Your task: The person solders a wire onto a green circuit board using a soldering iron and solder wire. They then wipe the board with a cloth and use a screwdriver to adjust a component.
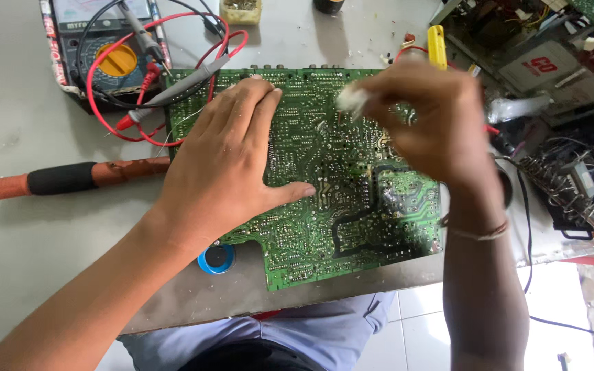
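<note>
A large green circuit board [352, 199] lies solder side up on the grey table [29, 233]. My left hand [225, 161] rests flat on the board's left half, fingers spread and pointing away from me. My right hand [424, 117] hovers over the board's upper right, blurred by motion. Its fingertips pinch a small white wad [350, 98], which touches or nearly touches the board.
A multimeter [108, 48] with red and black leads sits at the back left. A soldering iron with an orange and black handle [70, 177] lies left of the board. A blue round cap [216, 259] is by the front edge. A spring iron stand [558, 182] and open electronics are on the right.
</note>
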